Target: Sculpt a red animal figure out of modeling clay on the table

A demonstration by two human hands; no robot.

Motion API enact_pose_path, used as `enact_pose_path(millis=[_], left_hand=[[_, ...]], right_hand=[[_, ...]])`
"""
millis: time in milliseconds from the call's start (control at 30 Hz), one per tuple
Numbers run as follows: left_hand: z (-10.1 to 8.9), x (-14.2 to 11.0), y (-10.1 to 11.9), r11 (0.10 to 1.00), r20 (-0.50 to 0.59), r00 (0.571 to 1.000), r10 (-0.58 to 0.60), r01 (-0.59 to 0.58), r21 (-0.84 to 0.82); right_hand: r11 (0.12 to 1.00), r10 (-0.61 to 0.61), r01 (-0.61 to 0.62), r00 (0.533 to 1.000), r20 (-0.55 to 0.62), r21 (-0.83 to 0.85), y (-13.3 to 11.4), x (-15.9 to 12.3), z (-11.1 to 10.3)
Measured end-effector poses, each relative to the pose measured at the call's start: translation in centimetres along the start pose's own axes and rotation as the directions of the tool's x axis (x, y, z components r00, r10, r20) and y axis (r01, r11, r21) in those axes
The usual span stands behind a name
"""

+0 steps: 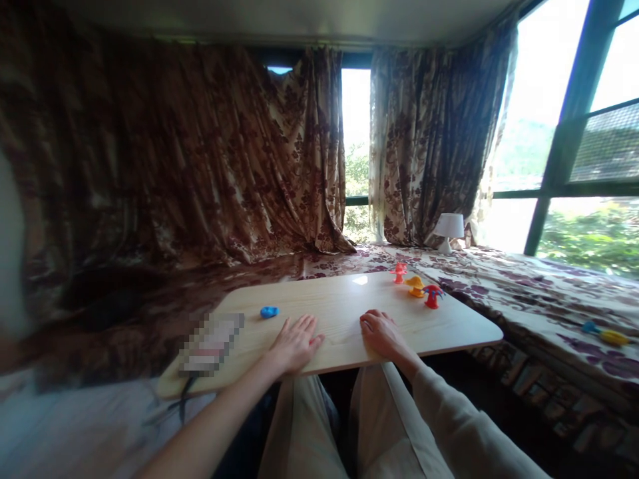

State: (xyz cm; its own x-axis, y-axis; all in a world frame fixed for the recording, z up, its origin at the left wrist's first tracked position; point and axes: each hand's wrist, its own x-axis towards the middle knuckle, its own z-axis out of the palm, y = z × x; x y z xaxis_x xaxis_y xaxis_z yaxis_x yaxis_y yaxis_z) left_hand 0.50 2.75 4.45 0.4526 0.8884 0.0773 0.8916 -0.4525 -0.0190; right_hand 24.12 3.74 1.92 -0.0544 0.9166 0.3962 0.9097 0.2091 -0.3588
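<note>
My left hand (296, 340) lies palm down near the front edge of the pale wooden table (334, 303), its fingers stretched out and nothing in them. A small blue toy piece (269, 312) sits on the tabletop just beyond it to the left. Closer to the right, my right hand (382, 334) rests on the table with its fingers curled inward; what is under them, if anything, is hidden. Toward the far right edge stand three small toys in a row: a pinkish-red one (399, 273), a yellow and orange one (415, 287), and a red one with blue parts (432, 297).
A blurred-out flat device (213, 342) with a dark cable lies at the table's left end. On the flowered cover (529, 293) to the right is a blue and yellow toy (612, 337). A white lamp (450, 226) stands behind, before patterned curtains (419, 146).
</note>
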Motion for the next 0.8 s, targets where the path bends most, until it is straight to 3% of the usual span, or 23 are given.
enact_pose_path(millis=[100,200,267,433,533,633,800], left_hand=[[0.2,-3.9,1.6,0.993,-0.055,0.992,0.117,-0.118,-0.022],[0.2,-5.2,2.2,0.986,-0.069,0.985,0.157,-0.160,-0.040],[0.1,-4.0,1.7,0.994,-0.055,0.993,0.102,-0.104,-0.040],[-0.2,2.5,-1.1,0.997,0.001,0.998,-0.068,0.068,-0.044],[-0.2,4.0,-1.8,0.992,0.003,0.993,-0.117,0.117,-0.048],[0.0,2.0,-0.8,0.996,-0.016,0.997,-0.082,0.081,-0.045],[0.1,-4.3,1.9,0.995,-0.060,0.995,0.077,-0.080,-0.063]], right_hand=[[1.000,0.000,0.000,1.000,0.003,0.005,-0.1,-0.1,-0.1],[1.000,-0.004,0.004,1.000,0.000,0.005,-0.2,-0.2,-0.1],[1.000,-0.004,0.004,1.000,-0.002,0.002,-0.1,-0.1,-0.1],[1.000,-0.004,0.004,1.000,-0.007,-0.007,0.1,0.0,0.2],[1.000,-0.004,0.004,1.000,-0.006,-0.007,0.2,0.1,0.2],[1.000,0.000,0.000,1.000,-0.004,-0.004,0.1,0.1,0.2],[1.000,-0.002,0.002,1.000,0.005,0.000,-0.1,-0.1,0.1]])
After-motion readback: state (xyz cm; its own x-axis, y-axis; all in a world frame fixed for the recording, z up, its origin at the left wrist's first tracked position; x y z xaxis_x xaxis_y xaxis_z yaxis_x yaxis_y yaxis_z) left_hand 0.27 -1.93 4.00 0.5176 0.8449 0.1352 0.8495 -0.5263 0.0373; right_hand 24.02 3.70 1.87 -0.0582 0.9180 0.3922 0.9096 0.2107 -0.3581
